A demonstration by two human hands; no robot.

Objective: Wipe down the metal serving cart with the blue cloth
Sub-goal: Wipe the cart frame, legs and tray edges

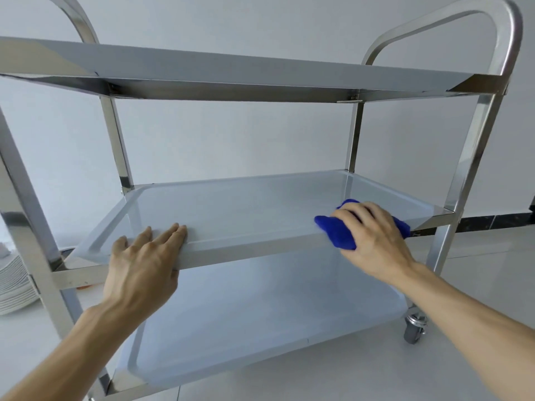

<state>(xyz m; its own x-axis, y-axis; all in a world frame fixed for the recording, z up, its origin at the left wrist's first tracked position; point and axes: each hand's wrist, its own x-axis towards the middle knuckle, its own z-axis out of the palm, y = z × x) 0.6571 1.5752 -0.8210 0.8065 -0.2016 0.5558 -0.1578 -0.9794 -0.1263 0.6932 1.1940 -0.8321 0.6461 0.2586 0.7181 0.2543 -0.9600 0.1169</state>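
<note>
The metal serving cart point(474, 157) fills the view: 3 shelves of brushed steel on square uprights, with a curved tube handle rising above the top shelf at each end. The middle shelf point(237, 204) is the landmark here, a shallow tray with a raised rim, its surface pale and softly reflective. Above it the top shelf point(231, 73) is seen from slightly below; beneath it the bottom shelf point(246, 319) lies close to the light tiled floor point(477, 267). Below the middle shelf's right end, a grey caster wheel point(414, 328) stands on the floor.

The left hand point(144, 261) rests on the middle shelf's near rim, toward its left end, the fingers straight and flat over the rim and the thumb tucked under the edge. The right hand point(373, 235) sits at the same rim's right end, fingers curled over the blue cloth point(337, 231) and pressing it onto the rim.

The cloth is a deep royal blue, fuzzy in texture and bunched into a lump; it sticks out to the left of the right hand and beyond its fingertips, well apart from the left hand.

To the left of the middle shelf, outside the cart frame, a stack of white plates point(13, 287) stands on the floor.
</note>
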